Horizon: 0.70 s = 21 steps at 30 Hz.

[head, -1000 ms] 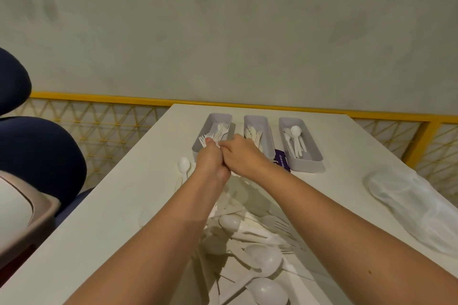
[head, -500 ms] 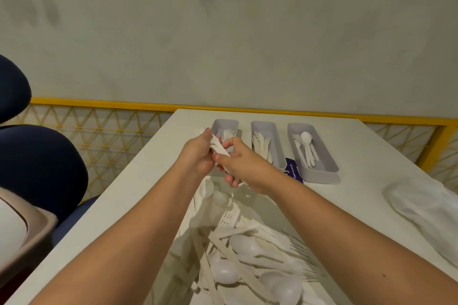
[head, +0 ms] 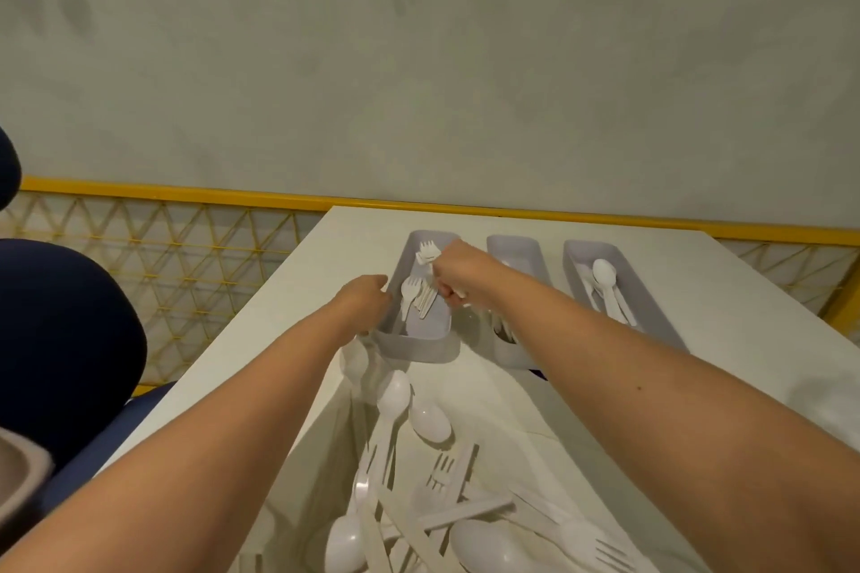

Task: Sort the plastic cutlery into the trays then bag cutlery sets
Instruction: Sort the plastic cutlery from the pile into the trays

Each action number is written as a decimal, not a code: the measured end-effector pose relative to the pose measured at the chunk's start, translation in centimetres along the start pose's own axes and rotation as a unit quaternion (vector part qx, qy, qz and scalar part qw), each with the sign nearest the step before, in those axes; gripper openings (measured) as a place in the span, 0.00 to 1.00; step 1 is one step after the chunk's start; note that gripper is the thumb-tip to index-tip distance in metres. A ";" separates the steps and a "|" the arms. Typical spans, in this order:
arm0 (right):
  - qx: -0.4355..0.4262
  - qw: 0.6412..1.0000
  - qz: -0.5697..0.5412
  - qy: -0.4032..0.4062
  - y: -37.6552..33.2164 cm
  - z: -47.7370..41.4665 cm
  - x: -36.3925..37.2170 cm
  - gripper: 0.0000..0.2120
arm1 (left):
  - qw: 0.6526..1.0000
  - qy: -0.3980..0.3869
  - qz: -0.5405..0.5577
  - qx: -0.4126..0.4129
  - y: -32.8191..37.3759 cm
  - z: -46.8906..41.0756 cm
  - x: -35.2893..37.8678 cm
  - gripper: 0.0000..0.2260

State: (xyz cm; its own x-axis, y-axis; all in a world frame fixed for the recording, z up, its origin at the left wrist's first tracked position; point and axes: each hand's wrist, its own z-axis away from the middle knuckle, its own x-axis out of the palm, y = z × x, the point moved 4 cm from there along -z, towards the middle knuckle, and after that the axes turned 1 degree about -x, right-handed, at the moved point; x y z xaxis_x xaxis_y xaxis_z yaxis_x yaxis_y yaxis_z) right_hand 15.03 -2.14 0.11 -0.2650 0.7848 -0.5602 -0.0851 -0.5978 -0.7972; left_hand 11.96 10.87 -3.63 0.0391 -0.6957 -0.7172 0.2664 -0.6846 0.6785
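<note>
Three grey trays stand side by side at the far end of the white table. My right hand (head: 458, 272) is over the left tray (head: 415, 347) and grips a bunch of white plastic forks (head: 428, 254), tines pointing away. More forks (head: 415, 295) lie inside that tray. My left hand (head: 365, 300) rests against the tray's left wall with fingers curled and nothing seen in it. My right arm hides most of the middle tray (head: 514, 247). The right tray (head: 619, 293) holds spoons. A heap of mixed white cutlery (head: 419, 502) lies near me.
A dark blue chair (head: 60, 340) stands to the left of the table. A yellow mesh fence (head: 177, 256) runs behind the table along the wall. The table's left edge passes close to my left arm.
My hands have parted. The right hand took the forks from the left and carried them forward over the left tray. The left hand went to the tray's side.
</note>
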 end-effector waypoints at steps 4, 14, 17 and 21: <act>0.003 0.996 0.084 -0.001 -0.5 -2.2 2.2 0.08 | 0.998 -0.035 0.031 0.032 -0.5 -0.2 0.6 0.21; -0.061 0.982 0.181 -0.006 -0.8 -1.9 2.7 0.17 | 0.995 -0.045 0.082 0.030 -1.2 0.1 0.7 0.18; -0.095 0.969 0.226 0.006 -1.5 -0.5 1.9 0.17 | 0.994 -0.031 0.097 0.025 -1.0 0.7 0.6 0.19; -0.140 0.952 0.271 0.012 -2.3 2.8 1.2 0.13 | 0.998 0.047 0.041 0.030 -1.0 2.1 -0.4 0.15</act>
State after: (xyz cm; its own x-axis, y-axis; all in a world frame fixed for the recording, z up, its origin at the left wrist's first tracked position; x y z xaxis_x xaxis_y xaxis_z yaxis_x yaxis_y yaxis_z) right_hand 12.24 -0.28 1.91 -0.1749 0.3782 -0.9090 0.3193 -0.8516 -0.4158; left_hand 9.70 11.32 -3.70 0.1495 -0.7284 -0.6687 0.2013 -0.6397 0.7418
